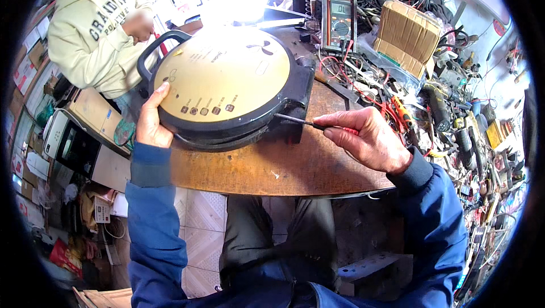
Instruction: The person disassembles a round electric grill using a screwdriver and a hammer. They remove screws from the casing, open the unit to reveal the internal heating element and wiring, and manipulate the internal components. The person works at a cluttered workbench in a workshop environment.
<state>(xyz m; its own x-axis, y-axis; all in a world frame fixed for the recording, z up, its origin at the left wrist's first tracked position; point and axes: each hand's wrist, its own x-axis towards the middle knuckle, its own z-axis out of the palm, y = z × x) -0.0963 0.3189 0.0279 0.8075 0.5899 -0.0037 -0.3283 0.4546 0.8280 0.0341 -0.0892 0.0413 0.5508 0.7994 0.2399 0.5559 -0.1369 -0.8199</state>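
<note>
A round electric griddle (227, 75) with a gold lid and black rim rests on the wooden bench, its loop handle pointing to the far left and its hinge block on the right. My left hand (153, 116) grips the griddle's left edge, thumb on top of the lid and the fingers underneath mostly hidden. In my right hand (369, 138) is a screwdriver (298, 119) with a thin dark shaft and a reddish handle. Its tip meets the black rim near the hinge; whether it sits in a screw or a gap I cannot tell.
A multimeter (339, 21) with red leads stands behind, beside a cardboard box (406, 36). Tools and cables crowd the bench's right side, including an orange-handled tool (402, 112). Another person in a cream hoodie (99, 36) is at the far left. The wooden bench edge (267, 186) curves before me.
</note>
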